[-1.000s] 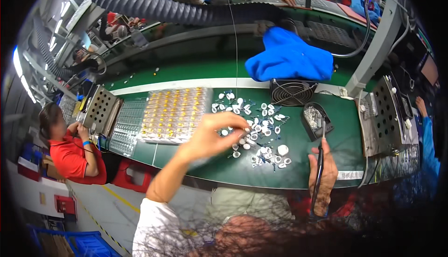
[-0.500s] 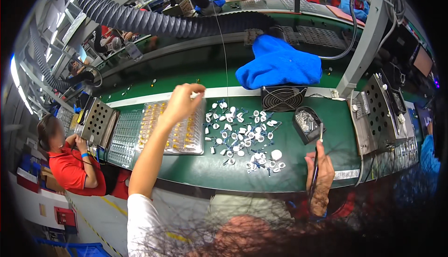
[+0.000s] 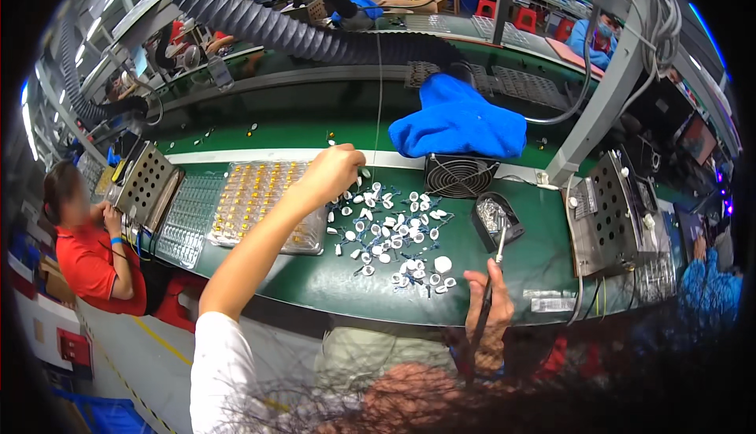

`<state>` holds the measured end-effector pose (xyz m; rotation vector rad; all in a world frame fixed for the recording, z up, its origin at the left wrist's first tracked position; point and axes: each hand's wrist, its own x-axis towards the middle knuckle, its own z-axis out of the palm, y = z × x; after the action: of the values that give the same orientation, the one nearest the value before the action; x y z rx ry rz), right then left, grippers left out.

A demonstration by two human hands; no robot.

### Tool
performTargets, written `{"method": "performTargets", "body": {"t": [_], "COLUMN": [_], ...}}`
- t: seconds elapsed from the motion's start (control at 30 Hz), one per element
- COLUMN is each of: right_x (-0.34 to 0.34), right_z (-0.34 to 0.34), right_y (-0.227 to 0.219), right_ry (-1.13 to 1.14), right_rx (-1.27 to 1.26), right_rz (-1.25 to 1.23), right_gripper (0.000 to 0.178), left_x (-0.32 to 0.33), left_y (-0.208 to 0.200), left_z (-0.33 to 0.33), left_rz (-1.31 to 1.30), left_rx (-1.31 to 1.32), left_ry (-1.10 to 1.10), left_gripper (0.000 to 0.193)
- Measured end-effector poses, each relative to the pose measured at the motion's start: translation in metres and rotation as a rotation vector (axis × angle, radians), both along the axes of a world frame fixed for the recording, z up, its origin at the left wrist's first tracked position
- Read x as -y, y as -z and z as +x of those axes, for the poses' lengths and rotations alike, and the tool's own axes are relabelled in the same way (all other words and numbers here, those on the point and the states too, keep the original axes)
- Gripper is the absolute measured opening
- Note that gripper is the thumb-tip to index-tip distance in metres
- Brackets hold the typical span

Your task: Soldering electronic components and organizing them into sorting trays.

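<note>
My left hand [image 3: 332, 174] reaches over the far left edge of a pile of small white cup-shaped parts [image 3: 409, 225] with dark blue leads. Its fingertips are pinched together on a small white part [image 3: 363, 172]. Left of the pile, under my left forearm, lies a clear plastic tray [image 3: 256, 186] with rows of yellow pieces. In my right hand [image 3: 490, 308] is a soldering iron [image 3: 487, 296] with a black handle, gripped like a pen. Its pale tip points up and away, at the near edge of a black box [image 3: 513, 231] of small metal pieces.
A fan [image 3: 461, 176] stands behind the pile, with a blue cloth [image 3: 465, 119] draped over the hose end above it. Perforated metal boxes [image 3: 618, 213] stand at right and left. A grey post [image 3: 602, 87] rises at the back right. A person in red sits at left.
The whole view has shifted a little. My left hand has moved right, from above the clear tray to the white pile. My right hand still holds the soldering iron, its tip slightly nearer me.
</note>
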<state>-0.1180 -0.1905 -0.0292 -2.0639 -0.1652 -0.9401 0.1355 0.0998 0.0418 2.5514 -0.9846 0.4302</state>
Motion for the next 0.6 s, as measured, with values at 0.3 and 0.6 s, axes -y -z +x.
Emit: {"method": "performTargets", "body": {"t": [0.3, 0.6], "right_x": [-0.008, -0.013], "right_z": [-0.003, 0.001], "right_y": [-0.012, -0.004], "right_ry": [-0.082, -0.091], "right_rx": [0.124, 0.05], "right_rz": [-0.056, -0.096], "right_gripper": [0.056, 0.043], "left_x": [0.003, 0.075], "left_y": [-0.045, -0.011], "left_z": [-0.1, -0.12], "left_rz": [-0.447, -0.334], "left_rx": [-0.823, -0.764], "left_ry": [0.177, 0.481], "left_gripper": [0.027, 0.021]}}
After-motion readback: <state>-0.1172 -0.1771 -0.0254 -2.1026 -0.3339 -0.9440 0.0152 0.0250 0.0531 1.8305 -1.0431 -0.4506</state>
